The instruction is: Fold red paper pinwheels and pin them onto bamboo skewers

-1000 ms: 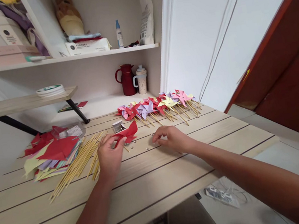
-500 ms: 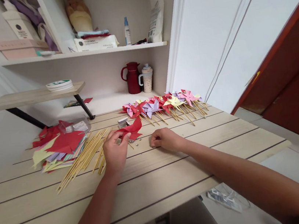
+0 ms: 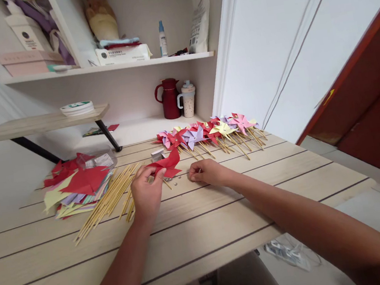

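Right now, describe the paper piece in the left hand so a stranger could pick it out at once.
On the slatted wooden table, look between the bamboo sticks on the left and the row of finished pinwheels at the back. There the left hand pinches a red folded paper piece. Unlike those pinwheels, it sits alone, apart from the row.

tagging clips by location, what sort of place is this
Probably a home craft corner: a plank table with paper pinwheels and loose wooden sticks, beside shelves holding a red jug and a soft toy.

The left hand [image 3: 146, 193] covered one corner of the red paper [image 3: 169, 163]. Metal bits [image 3: 174, 179] beside it were too small to identify.
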Motion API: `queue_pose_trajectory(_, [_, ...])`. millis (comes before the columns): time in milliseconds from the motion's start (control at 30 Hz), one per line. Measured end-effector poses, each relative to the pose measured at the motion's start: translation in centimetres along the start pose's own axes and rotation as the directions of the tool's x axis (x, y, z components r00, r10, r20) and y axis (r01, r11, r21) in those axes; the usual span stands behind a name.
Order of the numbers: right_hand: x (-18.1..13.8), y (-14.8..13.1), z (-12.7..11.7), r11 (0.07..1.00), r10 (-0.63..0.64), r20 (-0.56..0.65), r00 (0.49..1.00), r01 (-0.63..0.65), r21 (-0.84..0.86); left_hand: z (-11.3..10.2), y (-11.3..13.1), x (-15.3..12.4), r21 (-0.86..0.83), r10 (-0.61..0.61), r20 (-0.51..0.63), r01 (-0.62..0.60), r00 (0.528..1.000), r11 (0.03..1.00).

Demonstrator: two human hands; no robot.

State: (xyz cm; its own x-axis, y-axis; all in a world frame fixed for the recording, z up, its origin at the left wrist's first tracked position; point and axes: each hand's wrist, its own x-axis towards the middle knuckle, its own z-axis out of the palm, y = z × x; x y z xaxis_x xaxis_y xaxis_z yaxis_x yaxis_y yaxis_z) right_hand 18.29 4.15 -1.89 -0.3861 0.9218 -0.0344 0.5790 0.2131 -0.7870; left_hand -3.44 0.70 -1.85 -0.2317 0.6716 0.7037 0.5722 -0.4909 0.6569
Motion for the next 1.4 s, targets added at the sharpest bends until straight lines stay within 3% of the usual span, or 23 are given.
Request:
queue_pose_trajectory(133, [-0.2,0.5,0.4,0.999,0.001,-0.04,0.999,0.001,0.042,-0.1,0.0,0.0,0.009,-0.016,0.001,0.016,1.0,1.0])
queue_pose_trajectory(300, [-0.2,1.4,0.6,0.997,-0.038,-0.179,0.983,0.048,0.053,-0.2,0.1,0.1,0.018,-0.047,-0.007,0.047,0.999,0.999])
queue_pose_trajectory(467, [0.2,2.1,-1.3,0.997,-0.079,-0.43,0.899,0.068,-0.041,-0.4,0.4,0.2,0.015,-0.055,-0.043,0.055,0.998,0.998])
queue_pose_trajectory(533, [0.3,2.6,-2.1,0.993,-0.092,-0.467,0.879,0.046,-0.11,-0.5,0.4,0.3,0.013,-0.053,-0.05,0.054,0.997,0.998])
queue_pose_trajectory(733, [-0.5,4.3,-2.7,0.957,-0.1,-0.33,0.939,0.0,-0.292,-0.7,0.4,0.4,0.009,-0.08,-0.059,0.081,0.995,0.997])
queue_pose_trajectory(933, [-0.9,4.8,-3.4,0.903,-0.115,-0.402,0.909,-0.073,-0.423,-0.7,0.4,0.5,-0.006,-0.086,-0.063,0.086,0.994,0.996])
queue_pose_trajectory(1300, [-0.9,2.7,-1.5,0.916,-0.214,-0.316,0.924,0.077,-0.393,-0.8,0.4,0.5,0.006,-0.108,-0.061,0.108,0.992,0.994])
queue_pose_trajectory(1400, [-1.7,1.8,-0.8,0.919,-0.247,-0.233,0.941,0.151,-0.365,-0.8,0.3,0.5,0.005,-0.103,-0.071,0.104,0.992,0.995])
